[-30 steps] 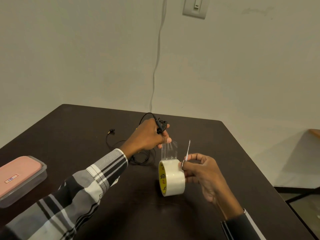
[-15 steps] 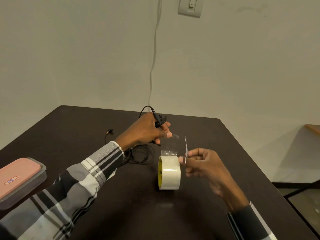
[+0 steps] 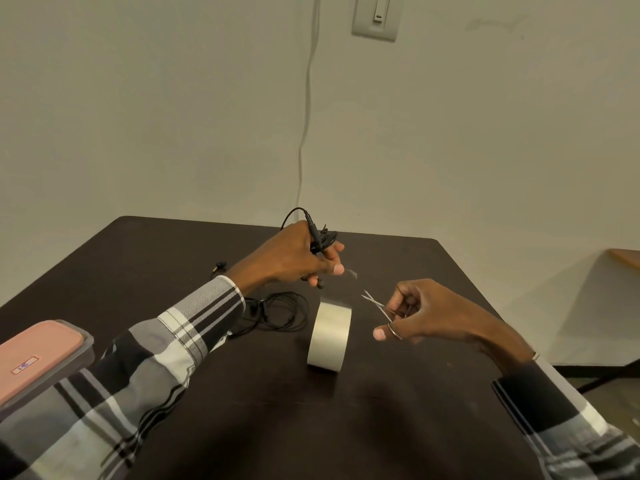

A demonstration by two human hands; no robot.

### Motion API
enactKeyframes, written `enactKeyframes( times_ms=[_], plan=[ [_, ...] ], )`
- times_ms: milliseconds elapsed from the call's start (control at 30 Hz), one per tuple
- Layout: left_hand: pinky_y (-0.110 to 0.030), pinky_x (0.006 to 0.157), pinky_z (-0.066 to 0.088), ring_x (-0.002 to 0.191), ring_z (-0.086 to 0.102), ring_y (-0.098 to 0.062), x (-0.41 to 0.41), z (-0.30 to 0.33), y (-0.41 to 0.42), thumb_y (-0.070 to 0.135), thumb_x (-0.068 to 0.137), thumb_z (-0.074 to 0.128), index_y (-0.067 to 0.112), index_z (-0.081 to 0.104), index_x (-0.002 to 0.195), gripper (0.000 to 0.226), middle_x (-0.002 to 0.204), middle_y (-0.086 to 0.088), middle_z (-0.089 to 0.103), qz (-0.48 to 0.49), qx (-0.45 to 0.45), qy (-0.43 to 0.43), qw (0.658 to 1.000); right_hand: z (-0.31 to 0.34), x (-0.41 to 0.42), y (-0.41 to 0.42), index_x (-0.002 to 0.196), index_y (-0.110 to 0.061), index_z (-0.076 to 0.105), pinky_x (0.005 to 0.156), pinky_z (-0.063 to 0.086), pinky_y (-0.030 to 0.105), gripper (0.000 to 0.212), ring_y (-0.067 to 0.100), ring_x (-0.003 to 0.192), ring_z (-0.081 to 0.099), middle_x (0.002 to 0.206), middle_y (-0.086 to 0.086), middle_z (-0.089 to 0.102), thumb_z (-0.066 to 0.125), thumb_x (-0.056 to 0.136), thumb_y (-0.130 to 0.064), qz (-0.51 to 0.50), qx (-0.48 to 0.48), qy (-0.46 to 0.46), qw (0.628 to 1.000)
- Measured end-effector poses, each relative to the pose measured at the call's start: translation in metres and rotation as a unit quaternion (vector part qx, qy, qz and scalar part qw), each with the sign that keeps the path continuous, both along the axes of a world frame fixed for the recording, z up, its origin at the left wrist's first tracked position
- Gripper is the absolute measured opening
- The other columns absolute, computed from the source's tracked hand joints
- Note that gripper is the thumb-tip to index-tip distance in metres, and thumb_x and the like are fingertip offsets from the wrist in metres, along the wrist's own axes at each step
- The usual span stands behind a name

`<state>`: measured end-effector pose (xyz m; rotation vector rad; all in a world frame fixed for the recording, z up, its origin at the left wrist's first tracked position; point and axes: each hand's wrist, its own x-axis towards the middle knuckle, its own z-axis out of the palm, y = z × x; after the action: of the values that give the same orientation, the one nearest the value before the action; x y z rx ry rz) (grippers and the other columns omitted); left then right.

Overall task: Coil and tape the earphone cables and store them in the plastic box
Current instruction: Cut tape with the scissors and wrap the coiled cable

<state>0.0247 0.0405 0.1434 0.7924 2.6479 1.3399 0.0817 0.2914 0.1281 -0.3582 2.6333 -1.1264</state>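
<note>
Hands working over tape roll point(image 3: 329, 332) on table point(image 3: 381, 427).
Left hand point(image 3: 294, 258) is gripping coiled earphone cable point(image 3: 322, 237) and tape strip point(image 3: 351, 274); right hand point(image 3: 426, 315) is holding scissors point(image 3: 379, 306); box label point(image 3: 24, 364) unreadable.

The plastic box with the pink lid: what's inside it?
The plastic box is shut under its pink lid, with a sleeve across its near side. Through the clear wall nothing can be made out.

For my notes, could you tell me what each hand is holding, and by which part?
The left hand grips the coiled earphone cable and pinches a cut tape strip by its end. The right hand holds the scissors by their handle loops.
</note>
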Motion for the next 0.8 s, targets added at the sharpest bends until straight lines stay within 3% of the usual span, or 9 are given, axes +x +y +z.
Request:
enactKeyframes(
  times_ms=[133,467,800],
  plan=[
    [-0.037,0.089,0.057,0.046,0.059,-0.003,0.002,0.002,-0.001,0.025,0.084,0.077,0.018,0.072,0.079,0.01,0.13,0.01,0.063,-0.006,-0.013,0.007,1.0,0.01,-0.007,0.001,0.086,-0.007,0.065,0.058,0.051,0.026,0.042,0.011,0.057,0.057,0.067,0.003,0.067,0.092,0.067,-0.032,0.012,0.028,0.011,0.999],
    [-0.034,0.082,0.059,0.048,0.061,-0.004,0.0,0.003,-0.002,0.026,0.084,0.077,0.02,0.072,0.08,0.009,0.13,0.01,0.063,-0.008,-0.016,0.013,1.0,0.016,-0.019,-0.002,0.084,-0.007,0.068,0.06,0.055,0.03,0.043,0.013,0.061,0.06,0.068,0.004,0.067,0.093,0.065,-0.036,0.028,0.045,0.014,0.999],
    [-0.041,0.093,0.055,0.046,0.059,-0.005,0.003,0.005,-0.002,0.025,0.084,0.077,0.019,0.073,0.079,0.009,0.13,0.01,0.062,-0.02,-0.024,0.009,0.999,0.021,-0.027,-0.006,0.084,-0.008,0.071,0.063,0.057,0.03,0.04,0.011,0.065,0.062,0.071,0.004,0.069,0.093,0.065,-0.035,0.045,0.053,0.013,0.997]
  ],
)
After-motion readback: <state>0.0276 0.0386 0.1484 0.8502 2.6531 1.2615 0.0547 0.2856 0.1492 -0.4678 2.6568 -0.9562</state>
